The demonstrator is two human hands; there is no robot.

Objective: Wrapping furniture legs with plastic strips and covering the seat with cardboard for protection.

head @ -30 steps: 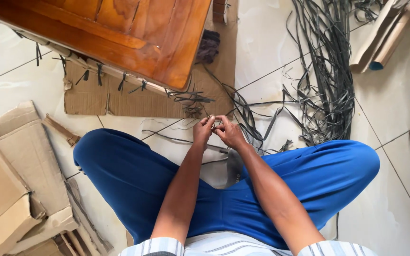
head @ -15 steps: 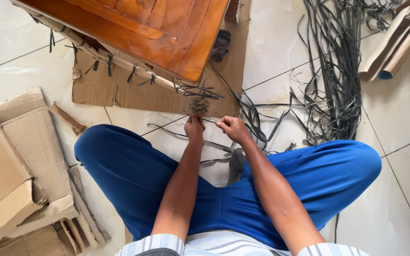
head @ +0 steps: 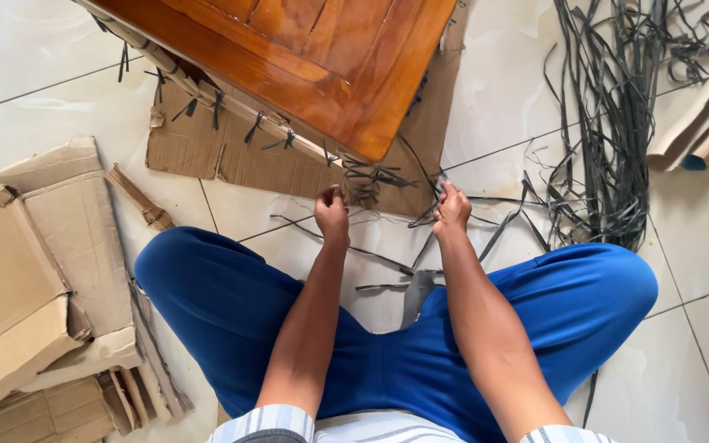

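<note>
I sit cross-legged on a tiled floor in blue trousers. My left hand (head: pixel 331 215) and my right hand (head: pixel 452 209) are apart, each closed on an end of a thin grey plastic strap (head: pixel 387 215) stretched between them. The strap runs just below the corner of a polished wooden panel (head: pixel 305 57), where a knot of grey straps (head: pixel 368 179) hangs from the panel's edge. More short grey ties line that edge.
A sheet of brown cardboard (head: pixel 207 156) lies under the panel. Folded cardboard boxes (head: pixel 34 279) are stacked at my left. A large tangle of loose grey straps (head: pixel 609 123) spreads at the right, with cardboard pieces (head: pixel 703 107) beyond it.
My hands were together by the strap knot; now they have pulled apart sideways, the right hand moving right with the strap. The view has shifted, so the panel sits further right.
</note>
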